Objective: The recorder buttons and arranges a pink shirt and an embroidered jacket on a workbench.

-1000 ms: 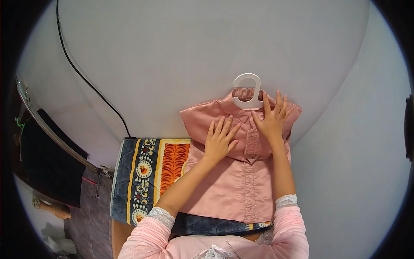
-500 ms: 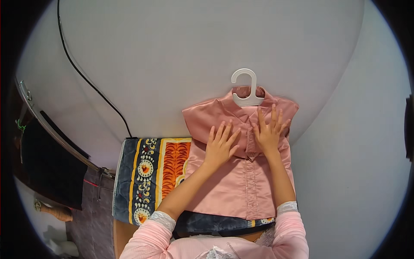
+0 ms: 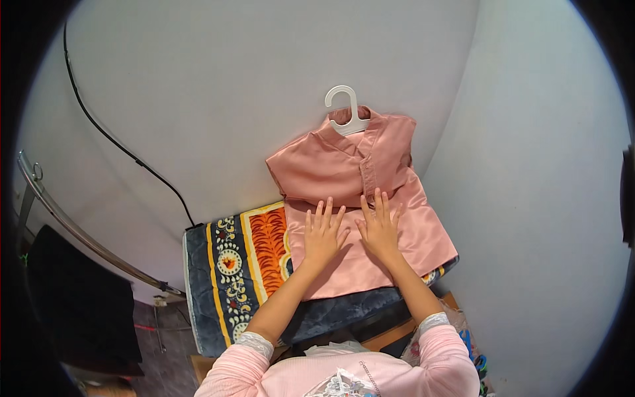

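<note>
A pink satin shirt (image 3: 331, 165) with a stand collar and front placket lies on a patterned blanket, its upper part leaning against the wall. In its collar sits a white plastic hanger (image 3: 350, 124), hook pointing up. My left hand (image 3: 323, 237) rests flat on the lower half of the shirt, fingers spread. Beside it, my right hand (image 3: 381, 231) also lies flat and spread, fingertips reaching the fold across the shirt's middle. Neither hand grips anything.
The blanket (image 3: 228, 291), dark blue with orange and yellow patterns, covers the table. A grey wall (image 3: 264, 66) stands behind, another at right. A black cable (image 3: 126, 152) runs down the wall. At left hang a metal rail (image 3: 99, 241) and black cloth (image 3: 73, 298).
Both hands have slid down the shirt toward me, from the chest area to its lower half, fingers still spread. The whole view has shifted and tilted.
</note>
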`<state>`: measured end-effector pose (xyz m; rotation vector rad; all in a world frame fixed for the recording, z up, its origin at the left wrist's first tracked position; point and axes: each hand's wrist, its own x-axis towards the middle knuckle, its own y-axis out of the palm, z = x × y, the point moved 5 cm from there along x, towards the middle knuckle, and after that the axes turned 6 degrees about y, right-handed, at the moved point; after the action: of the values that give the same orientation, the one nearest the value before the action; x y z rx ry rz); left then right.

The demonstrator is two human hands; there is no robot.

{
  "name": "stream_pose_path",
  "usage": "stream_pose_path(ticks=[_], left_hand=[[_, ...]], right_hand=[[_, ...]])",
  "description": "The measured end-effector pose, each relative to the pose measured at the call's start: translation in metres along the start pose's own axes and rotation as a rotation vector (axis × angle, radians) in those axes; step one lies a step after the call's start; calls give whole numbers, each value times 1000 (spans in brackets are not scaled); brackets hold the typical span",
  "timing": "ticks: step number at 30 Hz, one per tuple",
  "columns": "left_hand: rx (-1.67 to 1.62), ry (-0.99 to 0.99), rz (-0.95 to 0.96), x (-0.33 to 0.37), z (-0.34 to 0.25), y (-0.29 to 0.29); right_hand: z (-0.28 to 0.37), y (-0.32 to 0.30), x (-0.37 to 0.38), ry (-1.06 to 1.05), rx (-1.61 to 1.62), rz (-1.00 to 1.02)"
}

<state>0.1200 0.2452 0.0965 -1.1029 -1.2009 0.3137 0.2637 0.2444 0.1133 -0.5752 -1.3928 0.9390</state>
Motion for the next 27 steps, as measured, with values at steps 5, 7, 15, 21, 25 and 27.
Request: stream_pose_path(ticks=[5, 7, 15, 21, 25, 27], left_hand=[[-54, 51, 27, -58, -1, -12], [-85, 85, 0, -76, -2, -20], [-191, 271, 57, -130, -43, -33], [-280, 549, 108, -166, -124, -41], [-351, 733, 111, -194, -187, -46], [-400, 822, 102, -211, -220, -49]], right_hand=[[34, -2, -62, 68, -10, 39], [43, -3, -84, 106, -51, -2], [60, -32, -177, 337, -169, 1], [50, -86, -264, 597, -288, -34], [37, -124, -333, 798, -379, -31], [33, -144, -371, 878, -450, -51]])
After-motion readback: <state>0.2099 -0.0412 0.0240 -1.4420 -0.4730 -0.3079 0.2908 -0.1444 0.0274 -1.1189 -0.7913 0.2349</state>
